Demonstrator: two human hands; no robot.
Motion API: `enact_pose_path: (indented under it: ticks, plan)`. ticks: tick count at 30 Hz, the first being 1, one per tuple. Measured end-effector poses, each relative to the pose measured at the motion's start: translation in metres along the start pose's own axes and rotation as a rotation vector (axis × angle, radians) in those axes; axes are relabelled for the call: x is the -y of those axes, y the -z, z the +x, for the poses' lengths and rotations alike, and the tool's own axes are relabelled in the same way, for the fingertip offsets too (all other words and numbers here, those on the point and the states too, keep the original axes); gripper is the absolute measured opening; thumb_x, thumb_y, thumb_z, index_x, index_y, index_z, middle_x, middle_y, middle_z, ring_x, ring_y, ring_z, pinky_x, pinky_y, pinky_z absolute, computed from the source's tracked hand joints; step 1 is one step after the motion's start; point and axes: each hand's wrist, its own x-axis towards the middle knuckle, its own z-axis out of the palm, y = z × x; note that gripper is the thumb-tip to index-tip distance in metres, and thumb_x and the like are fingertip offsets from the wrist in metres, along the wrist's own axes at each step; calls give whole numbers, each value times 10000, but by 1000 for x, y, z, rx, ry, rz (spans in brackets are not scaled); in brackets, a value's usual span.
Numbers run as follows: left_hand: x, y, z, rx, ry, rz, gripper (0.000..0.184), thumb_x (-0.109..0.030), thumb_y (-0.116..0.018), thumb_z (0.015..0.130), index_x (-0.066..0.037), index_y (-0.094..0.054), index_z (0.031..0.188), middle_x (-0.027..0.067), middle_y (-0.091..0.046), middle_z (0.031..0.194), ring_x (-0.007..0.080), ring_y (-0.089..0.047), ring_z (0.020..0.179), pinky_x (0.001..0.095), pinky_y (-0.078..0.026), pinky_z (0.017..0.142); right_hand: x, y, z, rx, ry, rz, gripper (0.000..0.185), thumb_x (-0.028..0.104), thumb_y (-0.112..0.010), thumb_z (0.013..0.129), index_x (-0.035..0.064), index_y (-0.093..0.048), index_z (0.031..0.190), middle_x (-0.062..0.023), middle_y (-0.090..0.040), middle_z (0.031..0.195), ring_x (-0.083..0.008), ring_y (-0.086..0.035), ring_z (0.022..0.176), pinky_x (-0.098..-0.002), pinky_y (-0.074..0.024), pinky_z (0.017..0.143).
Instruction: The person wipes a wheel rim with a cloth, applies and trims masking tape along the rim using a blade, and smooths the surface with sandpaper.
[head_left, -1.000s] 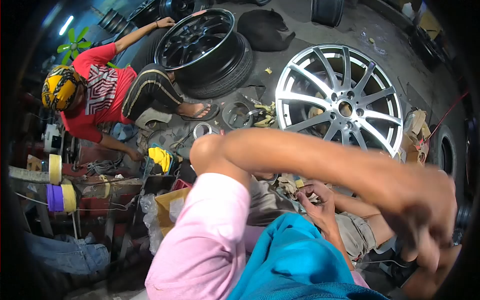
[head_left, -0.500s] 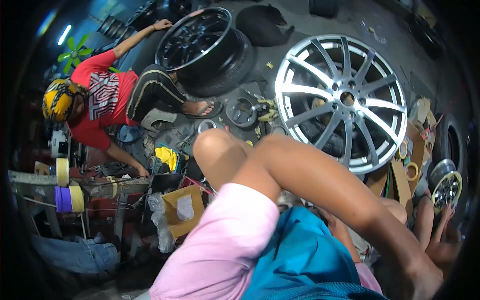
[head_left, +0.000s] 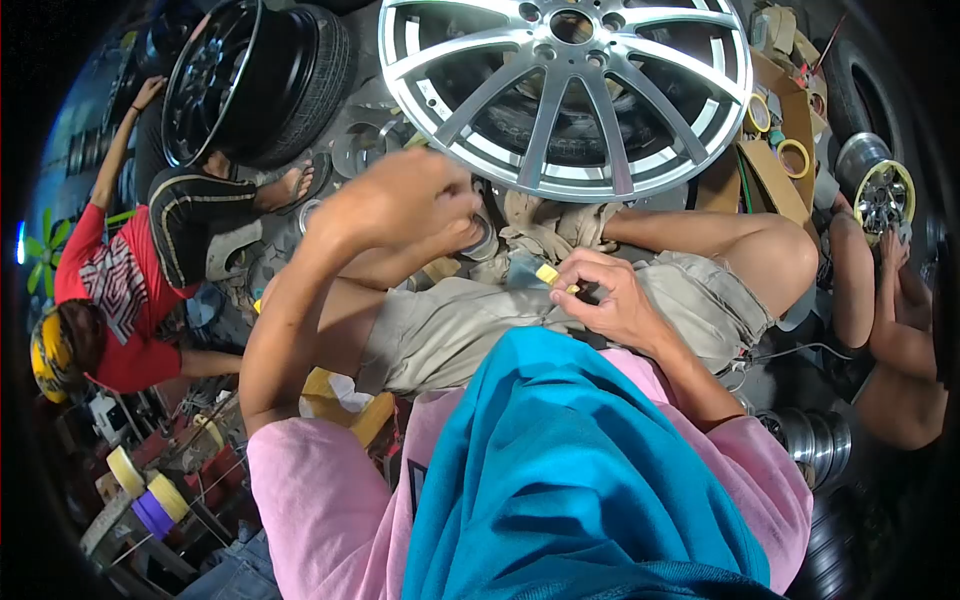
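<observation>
My left hand (head_left: 415, 200) is raised over my left knee, just left of a large silver multi-spoke wheel rim (head_left: 548, 125). Motion smears its fingers, so I cannot make out whether it holds anything. Near my lap, my right hand (head_left: 615, 300) pinches a small yellow piece (head_left: 546, 273) between thumb and fingers. Something dark shows inside that grip, its kind unclear. The rim lies face up in front of me, its top cut off by the view's edge, with a dark tyre (head_left: 500, 125) visible between the spokes.
A cardboard box (head_left: 765, 185) with tape rolls stands to the right. Beyond it, another person's hands hold a smaller rim (head_left: 885, 195). On the left, a person in a red shirt (head_left: 120, 290) sits near a black rim (head_left: 210, 85). Tape rolls (head_left: 150, 505) hang lower left.
My left arm has swung from far right across my body to the left front. My right hand has come into view over my lap. The view has tilted down.
</observation>
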Motion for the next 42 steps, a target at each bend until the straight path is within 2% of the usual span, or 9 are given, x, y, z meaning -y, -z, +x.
enact_pose_path:
  ticks: [3, 5, 9, 14, 21, 24, 29, 32, 42]
  plan:
    - [53, -81, 13, 191, -66, -62, 286, -265, -614, 991, -21, -734, 1081, 228, -726, 1081, 452, -678, 991, 509, -557, 855, -5, 1, -1, 66, 36, -7, 87, 57, -773, 868, -4, -719, 898, -109, -720, 942, -265, -716, 883, -365, -549, 807]
    - [91, -158, 54, 389, 108, 38, 332, -312, -626, 976, -51, -731, 1151, 224, -727, 1164, 437, -677, 1096, 533, -546, 907, -4, -2, -1, 80, 51, -4, 90, 55, -772, 866, -3, -713, 902, -108, -718, 943, -267, -715, 879, -370, -552, 805]
    - [57, -195, 89, 310, 257, 69, 408, -296, -650, 920, -46, -745, 1229, 217, -711, 1309, 380, -674, 1234, 451, -546, 1045, 2, 2, -8, 76, 35, -32, 93, 55, -771, 862, 2, -700, 891, -108, -716, 946, -282, -713, 871, -373, -555, 792]
    - [70, -264, 133, 257, 134, 165, 402, -329, -640, 943, -91, -731, 1254, 203, -705, 1318, 365, -655, 1265, 451, -531, 1068, 5, 15, -30, -11, 10, -71, 101, 36, -785, 860, 7, -688, 866, -95, -714, 925, -258, -708, 859, -362, -556, 787]
    - [84, -189, 101, 390, 152, -102, 433, -436, -614, 968, -71, -751, 1155, 245, -716, 1236, 443, -663, 1177, 496, -531, 1028, 4, 20, -34, -72, -49, -93, 116, 71, -761, 872, -11, -682, 897, -127, -709, 942, -316, -704, 854, -391, -553, 763]
    - [105, -210, 98, 184, 223, 28, 531, -503, -643, 946, -8, -766, 1091, 246, -728, 1220, 431, -676, 1168, 489, -532, 1002, 6, 21, -27, -29, 19, -146, 127, 87, -741, 867, -20, -687, 905, -145, -679, 926, -347, -684, 864, -411, -540, 772]
    - [51, -188, 84, 208, 256, -231, 478, -470, -648, 956, -16, -784, 1017, 250, -755, 1121, 412, -696, 1155, 473, -542, 998, 3, 32, -30, 61, -56, -312, 142, 117, -726, 872, -17, -703, 915, -159, -678, 947, -368, -677, 885, -437, -537, 792]
    - [76, -185, 73, 121, 169, -354, 462, -408, -669, 947, 45, -728, 877, 217, -713, 808, 287, -683, 771, 429, -537, 756, -6, 28, -26, 126, -72, -411, 158, 142, -730, 881, -10, -717, 922, -162, -679, 962, -374, -677, 905, -445, -535, 806]
    - [8, -127, -6, -29, 197, -863, 328, -205, -613, 969, -29, -549, 700, -13, -550, 676, 64, -521, 682, 290, -443, 621, -21, -2, 7, -51, -65, -473, 170, 167, -747, 886, -1, -745, 906, -169, -647, 892, -389, -665, 859, -484, -516, 759]
